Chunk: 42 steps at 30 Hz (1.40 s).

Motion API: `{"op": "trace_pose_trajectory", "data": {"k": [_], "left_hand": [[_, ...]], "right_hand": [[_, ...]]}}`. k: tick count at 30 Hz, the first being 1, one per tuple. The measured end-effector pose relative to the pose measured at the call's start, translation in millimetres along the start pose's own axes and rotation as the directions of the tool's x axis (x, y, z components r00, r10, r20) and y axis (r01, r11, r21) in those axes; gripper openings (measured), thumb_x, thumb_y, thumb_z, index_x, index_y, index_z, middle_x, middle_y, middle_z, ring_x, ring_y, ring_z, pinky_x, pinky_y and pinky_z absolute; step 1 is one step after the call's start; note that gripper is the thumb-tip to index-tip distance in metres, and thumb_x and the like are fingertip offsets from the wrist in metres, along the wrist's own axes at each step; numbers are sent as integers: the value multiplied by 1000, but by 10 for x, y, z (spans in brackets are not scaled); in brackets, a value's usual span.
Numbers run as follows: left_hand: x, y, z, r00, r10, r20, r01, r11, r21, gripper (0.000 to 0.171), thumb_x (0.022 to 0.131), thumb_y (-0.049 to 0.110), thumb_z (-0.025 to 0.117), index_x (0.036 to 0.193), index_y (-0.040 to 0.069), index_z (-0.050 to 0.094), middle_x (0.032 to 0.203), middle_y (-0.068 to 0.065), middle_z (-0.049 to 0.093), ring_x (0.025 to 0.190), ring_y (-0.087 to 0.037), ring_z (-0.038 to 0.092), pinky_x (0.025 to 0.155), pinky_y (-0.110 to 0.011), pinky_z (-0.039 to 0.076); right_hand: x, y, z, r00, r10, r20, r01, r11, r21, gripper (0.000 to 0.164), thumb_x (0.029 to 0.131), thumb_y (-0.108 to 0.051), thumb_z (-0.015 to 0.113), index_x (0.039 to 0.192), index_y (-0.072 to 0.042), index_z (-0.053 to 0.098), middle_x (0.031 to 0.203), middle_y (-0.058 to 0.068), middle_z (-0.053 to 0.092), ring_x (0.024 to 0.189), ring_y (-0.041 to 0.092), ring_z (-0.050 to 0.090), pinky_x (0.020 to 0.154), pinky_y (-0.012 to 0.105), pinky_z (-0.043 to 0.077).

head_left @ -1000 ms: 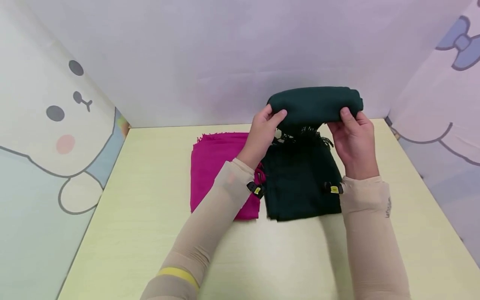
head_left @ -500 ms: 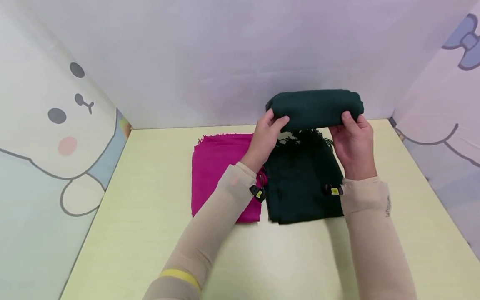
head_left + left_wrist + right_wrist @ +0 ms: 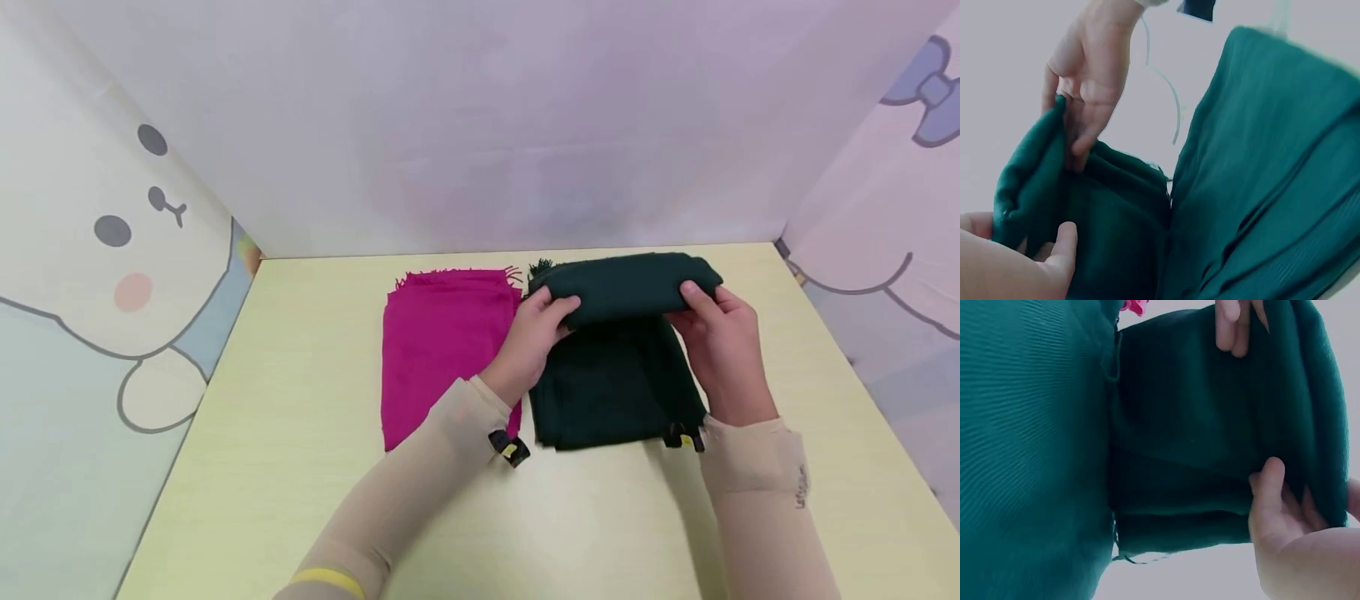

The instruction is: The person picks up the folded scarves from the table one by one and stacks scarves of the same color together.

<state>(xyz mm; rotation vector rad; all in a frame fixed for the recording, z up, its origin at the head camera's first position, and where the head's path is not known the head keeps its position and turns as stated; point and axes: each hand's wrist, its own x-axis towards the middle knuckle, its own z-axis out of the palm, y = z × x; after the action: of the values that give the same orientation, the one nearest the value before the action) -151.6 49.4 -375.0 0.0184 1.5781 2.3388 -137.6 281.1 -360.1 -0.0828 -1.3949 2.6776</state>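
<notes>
My left hand (image 3: 531, 337) pinches the left end of a folded dark green cloth, which looks like a shawl (image 3: 630, 287), thumb on the near face. At its right end my right hand (image 3: 723, 346) pinches it likewise, fingers behind. The held fold stands tilted over the back of a flat dark green folded part (image 3: 607, 392) on the table. Fringe shows at its back left corner. In the left wrist view, the held green cloth (image 3: 1116, 237) meets the flat part at a crease. Whether both are one piece, I cannot tell.
A folded magenta shawl (image 3: 442, 350) with a fringed back edge lies to the left of the green cloth, close beside it. The pale yellow table (image 3: 315, 375) ends at a white back wall (image 3: 450, 125). Printed panels stand at both sides.
Both hands have lowered the held green fold from in front of the back wall, toward me and down over the flat green part. The magenta shawl has stayed in place.
</notes>
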Motion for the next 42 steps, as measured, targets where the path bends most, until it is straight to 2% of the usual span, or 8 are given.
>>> {"op": "trace_pose_trajectory", "data": {"k": [7, 13, 22, 29, 33, 36, 40, 42], "left_hand": [[-263, -125, 55, 992, -114, 63, 124, 974, -188, 18, 102, 14, 57, 118, 6, 55, 117, -7, 60, 107, -23, 63, 96, -43, 54], [-493, -366, 16, 962, -254, 98, 272, 902, -335, 26, 101, 14, 57, 124, 5, 53, 122, -12, 60, 105, -31, 65, 95, -44, 54], [-733, -645, -14, 917, -394, 57, 384, 837, -390, 31, 100, 19, 58, 126, 5, 47, 126, -17, 56, 93, -29, 67, 97, -43, 53], [-865, -734, 5, 892, -450, 54, 443, 843, -305, 41, 100, 29, 61, 130, 5, 45, 112, -19, 62, 85, -25, 68, 92, -40, 56], [-901, -790, 5, 881, -467, 76, 471, 846, -252, 45, 100, 35, 59, 132, 8, 44, 102, -15, 67, 76, -20, 66, 84, -35, 59], [-930, -839, 10, 889, -450, 79, 456, 863, -218, 43, 103, 31, 55, 131, 3, 41, 99, -13, 68, 72, -17, 66, 79, -30, 59], [-962, -893, 21, 908, -415, 52, 417, 887, -199, 44, 105, 25, 52, 133, -4, 34, 98, -12, 70, 71, -14, 66, 75, -28, 59], [-973, -908, 26, 909, -415, 42, 415, 887, -201, 46, 105, 24, 52, 135, -5, 31, 99, -12, 71, 70, -14, 67, 73, -26, 59]], "right_hand": [[-296, -60, -104, 998, 48, -40, -56, 973, -223, 24, 93, -12, 70, 113, 1, 67, 107, 6, 67, 83, 15, 72, 81, 28, 59], [-570, 39, -238, 990, 139, -18, -136, 921, -366, 33, 98, -21, 65, 122, -2, 55, 105, 2, 71, 85, 15, 74, 77, 30, 60], [-803, 163, -437, 963, 251, -101, -266, 816, -513, 49, 97, -27, 66, 126, 7, 48, 97, -3, 73, 79, 24, 75, 74, 33, 60], [-921, 174, -507, 937, 287, -199, -349, 740, -575, 53, 94, -32, 69, 120, 11, 51, 96, -1, 66, 78, 24, 75, 75, 29, 60], [-951, 193, -545, 925, 313, -216, -376, 668, -643, 61, 95, -37, 67, 125, 14, 50, 96, 1, 68, 80, 22, 75, 77, 26, 59], [-967, 215, -584, 919, 332, -213, -383, 615, -689, 59, 97, -38, 64, 122, 13, 53, 94, 5, 71, 83, 21, 75, 77, 26, 59], [-979, 234, -627, 913, 348, -215, -386, 563, -731, 49, 97, -38, 64, 104, 10, 58, 91, 13, 74, 82, 21, 75, 75, 28, 60], [-984, 235, -633, 910, 350, -221, -385, 525, -759, 46, 98, -37, 63, 98, 8, 57, 88, 16, 75, 80, 21, 75, 73, 28, 60]]}}
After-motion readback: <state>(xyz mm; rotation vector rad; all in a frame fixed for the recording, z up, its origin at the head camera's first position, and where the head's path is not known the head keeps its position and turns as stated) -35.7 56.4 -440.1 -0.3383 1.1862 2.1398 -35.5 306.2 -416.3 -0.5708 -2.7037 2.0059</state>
